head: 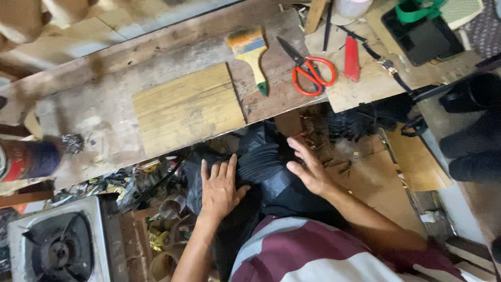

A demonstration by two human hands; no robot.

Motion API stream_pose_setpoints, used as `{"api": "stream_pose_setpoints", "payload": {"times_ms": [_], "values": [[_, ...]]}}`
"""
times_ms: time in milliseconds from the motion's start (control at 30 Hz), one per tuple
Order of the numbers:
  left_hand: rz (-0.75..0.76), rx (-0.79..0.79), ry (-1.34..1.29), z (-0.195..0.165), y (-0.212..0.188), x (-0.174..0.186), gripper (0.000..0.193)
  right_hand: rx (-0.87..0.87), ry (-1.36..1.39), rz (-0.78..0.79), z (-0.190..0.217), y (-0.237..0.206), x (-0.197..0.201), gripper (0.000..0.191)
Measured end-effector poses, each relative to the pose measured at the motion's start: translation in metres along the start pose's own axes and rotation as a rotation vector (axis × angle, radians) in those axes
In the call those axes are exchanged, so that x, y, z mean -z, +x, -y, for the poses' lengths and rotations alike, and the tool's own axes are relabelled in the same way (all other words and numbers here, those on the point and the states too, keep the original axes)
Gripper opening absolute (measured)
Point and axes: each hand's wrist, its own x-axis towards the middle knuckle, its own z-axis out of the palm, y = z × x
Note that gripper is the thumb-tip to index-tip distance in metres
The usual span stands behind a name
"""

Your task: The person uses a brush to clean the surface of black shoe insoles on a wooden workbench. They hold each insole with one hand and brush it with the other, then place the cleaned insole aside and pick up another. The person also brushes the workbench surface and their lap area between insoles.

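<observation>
Hands lie open and flat, left hand (pixel 222 185) and right hand (pixel 308 167), on a black ribbed sheet (pixel 266 167) below the surface's (pixel 99 112) near edge; it looks soft, limp and light, best pinched at its edges.

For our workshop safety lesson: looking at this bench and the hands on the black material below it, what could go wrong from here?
1. The scissors lie open near the bench edge; a knock might drop them toward the right hand.
2. The left hand presses black material beside scrap clutter, which may hide sharp bits.
</observation>
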Motion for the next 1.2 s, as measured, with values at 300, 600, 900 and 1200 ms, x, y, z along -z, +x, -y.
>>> {"api": "stream_pose_setpoints", "payload": {"times_ms": [300,600,900,1200], "values": [[-0.069,0.063,0.02,-0.014,-0.042,-0.003,0.11,0.297,-0.585,0.252,-0.013,0.0,-0.045,0.082],[-0.024,0.054,-0.115,-0.015,-0.034,0.012,0.077,0.233,-0.333,0.072,0.009,-0.029,-0.043,0.081],[-0.122,0.05,-1.439,-0.111,-0.067,0.0,0.057,0.355,0.141,-0.15,0.078,-0.13,-0.06,0.101],[0.072,-0.57,-1.078,-0.193,-0.035,-0.012,0.06,0.062,0.353,-0.55,0.099,-0.222,0.027,0.077]]}}
